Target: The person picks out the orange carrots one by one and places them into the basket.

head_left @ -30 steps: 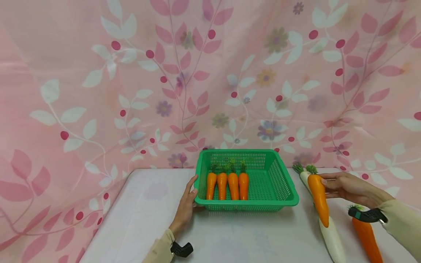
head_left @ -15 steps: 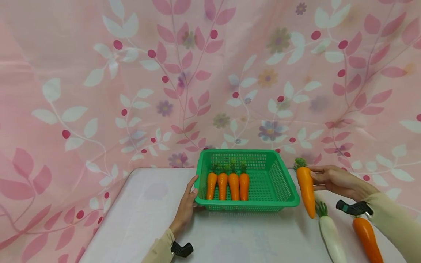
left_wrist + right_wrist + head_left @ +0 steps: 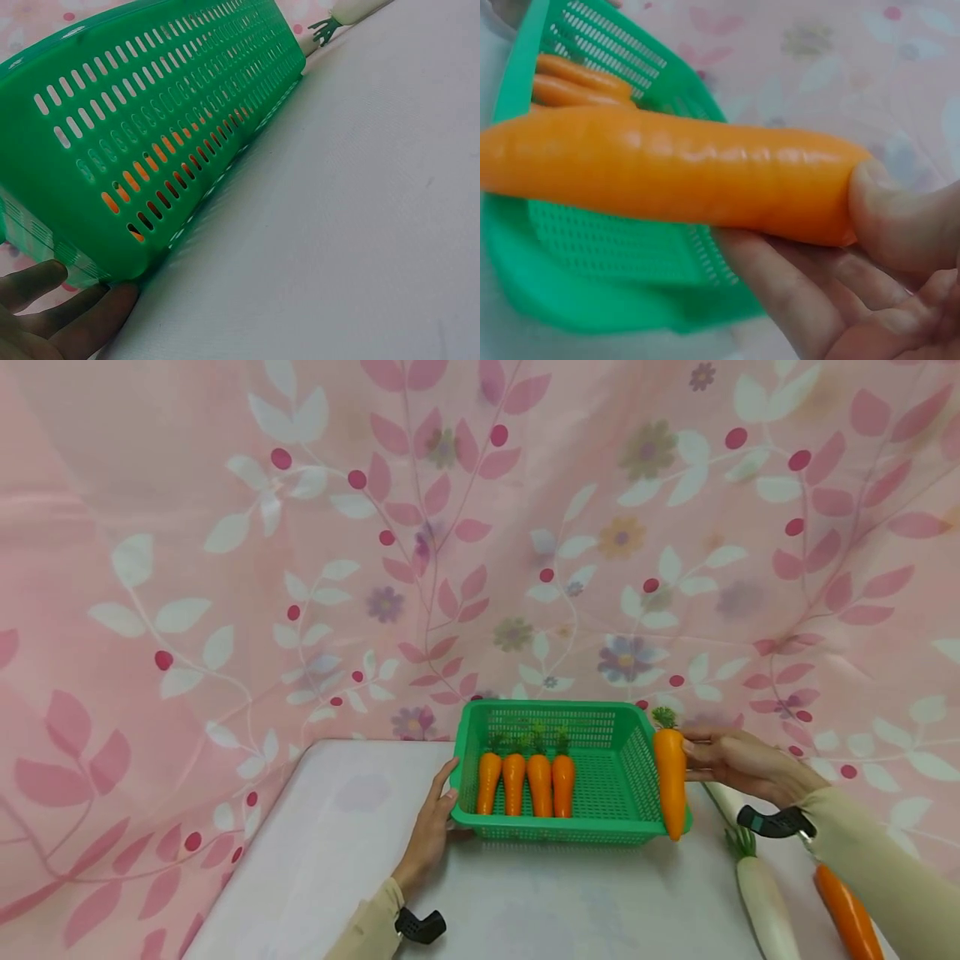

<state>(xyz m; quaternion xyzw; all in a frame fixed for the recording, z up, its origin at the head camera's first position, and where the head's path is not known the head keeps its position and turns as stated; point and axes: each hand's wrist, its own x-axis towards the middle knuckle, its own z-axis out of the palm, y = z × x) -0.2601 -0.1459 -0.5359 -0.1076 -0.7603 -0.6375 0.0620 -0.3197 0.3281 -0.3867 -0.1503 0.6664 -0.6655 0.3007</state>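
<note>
A green mesh basket [image 3: 633, 739] sits on the white table [image 3: 352, 843] with several orange carrots [image 3: 525, 783] side by side in its left half. My left hand [image 3: 431, 831] rests with straight fingers against the basket's left front corner [image 3: 75, 262]. My right hand [image 3: 731, 762] holds another carrot [image 3: 670, 781] by its thick top end, tip down, over the basket's right rim. The right wrist view shows my thumb and fingers [image 3: 885, 225] round that carrot [image 3: 675, 176] above the basket [image 3: 577, 300].
On the table to the right of the basket lie a white radish [image 3: 763, 906] and one more orange carrot [image 3: 847, 914], partly behind my right sleeve [image 3: 870, 852]. A pink floral curtain [image 3: 375, 543] hangs close behind the table and on the left.
My right hand has lifted the carrot off the table at the right and carried it left, to the basket's right rim. The left hand has stayed at the basket's corner.
</note>
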